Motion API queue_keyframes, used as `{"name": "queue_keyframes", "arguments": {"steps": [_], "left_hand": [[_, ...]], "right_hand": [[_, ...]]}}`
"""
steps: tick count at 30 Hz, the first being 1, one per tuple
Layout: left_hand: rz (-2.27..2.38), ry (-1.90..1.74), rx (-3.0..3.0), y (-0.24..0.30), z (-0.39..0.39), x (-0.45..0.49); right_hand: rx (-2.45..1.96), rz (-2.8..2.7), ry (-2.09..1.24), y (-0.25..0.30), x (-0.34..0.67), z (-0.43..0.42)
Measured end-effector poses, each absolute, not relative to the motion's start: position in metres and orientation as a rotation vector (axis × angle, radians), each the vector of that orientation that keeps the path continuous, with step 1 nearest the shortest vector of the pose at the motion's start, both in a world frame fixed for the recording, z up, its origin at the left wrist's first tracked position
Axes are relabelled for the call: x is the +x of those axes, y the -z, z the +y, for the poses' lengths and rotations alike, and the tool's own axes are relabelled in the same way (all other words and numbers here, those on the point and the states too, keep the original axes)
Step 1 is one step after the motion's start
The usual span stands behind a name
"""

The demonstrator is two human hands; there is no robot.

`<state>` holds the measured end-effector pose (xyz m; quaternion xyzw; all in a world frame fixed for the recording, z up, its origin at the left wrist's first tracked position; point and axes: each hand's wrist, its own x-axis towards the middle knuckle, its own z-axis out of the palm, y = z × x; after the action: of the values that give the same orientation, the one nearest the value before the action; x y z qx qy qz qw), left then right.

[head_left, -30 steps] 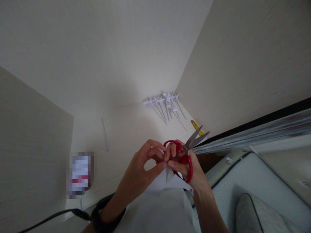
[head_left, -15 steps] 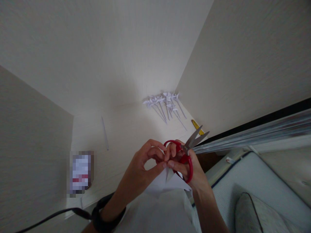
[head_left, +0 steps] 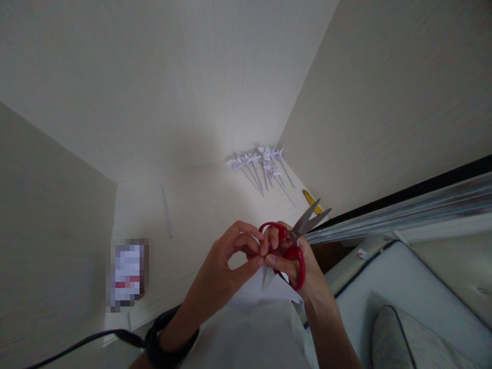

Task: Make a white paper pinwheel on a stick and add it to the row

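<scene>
My left hand (head_left: 234,256) pinches a sheet of white paper (head_left: 265,289) at its top edge between thumb and fingertips. The fingertips of my right hand (head_left: 285,264) meet them there, closed on the same edge, which has a small fold below it. Red-handled scissors (head_left: 295,237) hang on my right hand, their handle loops around its fingers and their blades parted, pointing up and right. The exact spot between the fingertips is hidden. The lower part of the sheet lies over my white clothing.
Several white paper pinwheels on thin sticks (head_left: 261,156) lie at the back of the white surface (head_left: 200,205). A yellow cutter (head_left: 312,201) is near the right edge. To the left are a thin white stick (head_left: 166,211) and a blurred-out item (head_left: 128,274). A cushion (head_left: 403,338) sits lower right.
</scene>
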<state>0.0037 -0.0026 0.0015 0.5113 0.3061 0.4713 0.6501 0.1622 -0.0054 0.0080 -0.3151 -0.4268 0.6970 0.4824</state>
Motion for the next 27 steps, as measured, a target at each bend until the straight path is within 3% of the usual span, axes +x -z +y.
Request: {"name": "queue_keyframes", "arguments": {"steps": [27], "left_hand": [[0.823, -1.07, 1.227, -0.0072, -0.0037, 0.0021]], "right_hand": [[-0.85, -1.1, -1.601, -0.006, 0.1638, -0.0041]]}}
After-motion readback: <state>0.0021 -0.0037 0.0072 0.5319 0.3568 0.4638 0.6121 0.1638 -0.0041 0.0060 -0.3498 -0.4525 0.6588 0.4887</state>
